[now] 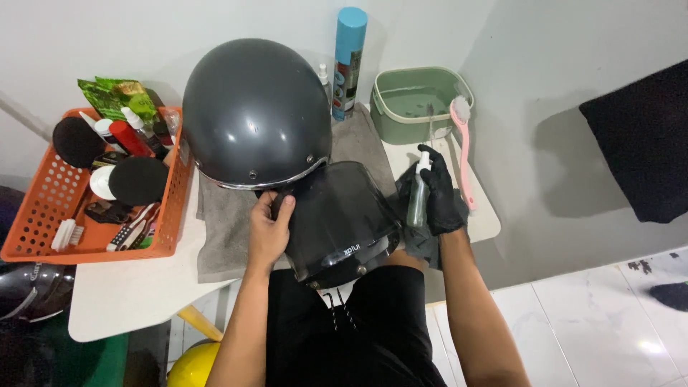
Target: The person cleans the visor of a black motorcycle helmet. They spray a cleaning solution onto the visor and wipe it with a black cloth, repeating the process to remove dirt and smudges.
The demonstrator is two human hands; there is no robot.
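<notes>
I see a glossy dark grey open-face helmet (254, 111) resting dome-up on a grey towel (222, 229) spread over the white table (122, 294), its smoky tinted visor (337, 211) flipped toward me, with an orange plastic basket (43, 208) of brushes and bottles to its left. My bare left hand (269, 233) is curled around the visor's left edge, thumb on top. My black-gloved right hand (438, 190) is closed on a small clear spray bottle (418, 193), upright just right of the visor, near a pale green tub (419, 100).

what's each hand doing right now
Left hand: bare, gripping the edge of the dark visor below the grey helmet.
Right hand: black-gloved, closed on a small spray bottle.
</notes>
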